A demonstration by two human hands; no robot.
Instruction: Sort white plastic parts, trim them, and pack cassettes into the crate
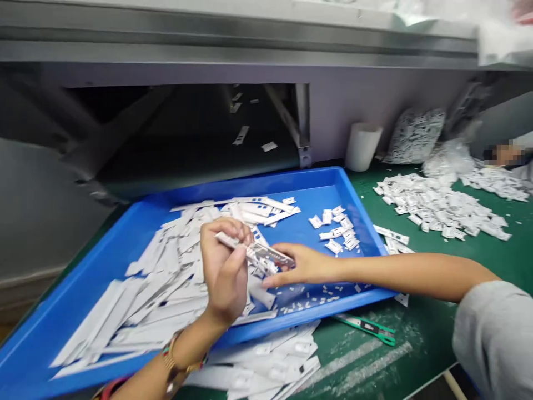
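Note:
Above a blue tray [333,178], my left hand [227,266] has its fingers curled round a white plastic part [227,240]. My right hand [306,264] pinches a dark-and-white piece [272,256] between thumb and fingers, touching the part in my left hand. Whether the two are joined is hard to make out. Long flat white strips [154,294] fill the left and middle of the tray. Small white pieces [338,228] lie at its right side, with tiny scraps along the near edge.
A green cutter [368,326] and more white strips [266,361] lie in front of the tray. To the right are a pile of small white parts [441,205], a white cup [363,145], a filled bag [416,136] and another person's hand [506,154]. A metal ledge [233,41] crosses above.

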